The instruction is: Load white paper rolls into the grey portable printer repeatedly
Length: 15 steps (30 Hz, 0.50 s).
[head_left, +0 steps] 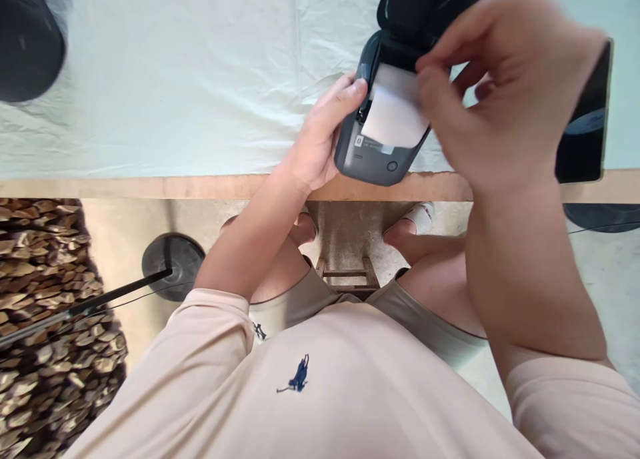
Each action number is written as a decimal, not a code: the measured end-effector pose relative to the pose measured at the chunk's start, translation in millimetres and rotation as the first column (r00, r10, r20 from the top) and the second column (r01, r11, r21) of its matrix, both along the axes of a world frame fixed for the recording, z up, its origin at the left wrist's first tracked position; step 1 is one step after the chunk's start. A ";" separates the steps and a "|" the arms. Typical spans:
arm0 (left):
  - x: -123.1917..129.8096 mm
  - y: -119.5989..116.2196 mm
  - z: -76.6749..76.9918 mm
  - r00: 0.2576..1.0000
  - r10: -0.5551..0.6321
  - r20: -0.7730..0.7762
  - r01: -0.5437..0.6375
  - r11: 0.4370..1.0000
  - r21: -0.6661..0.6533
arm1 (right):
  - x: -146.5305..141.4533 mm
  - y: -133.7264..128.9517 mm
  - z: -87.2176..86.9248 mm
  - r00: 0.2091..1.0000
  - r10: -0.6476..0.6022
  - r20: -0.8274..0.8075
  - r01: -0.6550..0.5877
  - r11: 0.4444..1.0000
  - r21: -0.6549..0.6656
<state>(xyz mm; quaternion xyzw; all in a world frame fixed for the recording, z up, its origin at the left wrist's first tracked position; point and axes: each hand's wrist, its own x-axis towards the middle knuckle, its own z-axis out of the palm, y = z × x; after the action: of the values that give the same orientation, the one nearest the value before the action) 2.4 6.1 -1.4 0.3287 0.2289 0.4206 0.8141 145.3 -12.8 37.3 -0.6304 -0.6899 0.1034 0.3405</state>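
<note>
My left hand [330,129] is wrapped round the left side of a dark grey portable label printer [367,165], thumb on its rim. The printer is tilted over the table's front edge, its black lid [405,9] swung up. A strip of white paper [395,109] comes out of the open compartment and curls over the front, near a round button. Above the printer, my right hand [500,85] is slightly blurred, thumb and forefinger pinched at the paper's upper right edge. Those fingers hide part of the paper and the lid's hinge side.
A pale cloth [200,79] covers the table, whose wooden edge [225,187] runs in front of me. A dark phone-like slab [585,125] lies at right, partly behind my wrist. A black rounded object [30,42] stands far left. Below are a stand's round base [173,265] and stacked wood [45,325].
</note>
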 end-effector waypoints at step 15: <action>0.0 -0.8 0.3 0.998 0.066 -0.018 -0.066 0.998 -0.010 | 8.2 -3.9 8.4 0.962 0.114 -0.249 -0.163 0.969 -0.188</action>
<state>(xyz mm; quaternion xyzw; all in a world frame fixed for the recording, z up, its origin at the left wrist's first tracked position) 2.4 5.3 -1.1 0.3203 0.2490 0.4430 0.7994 153.5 -16.7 45.7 -0.5955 -0.6726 0.2723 0.3446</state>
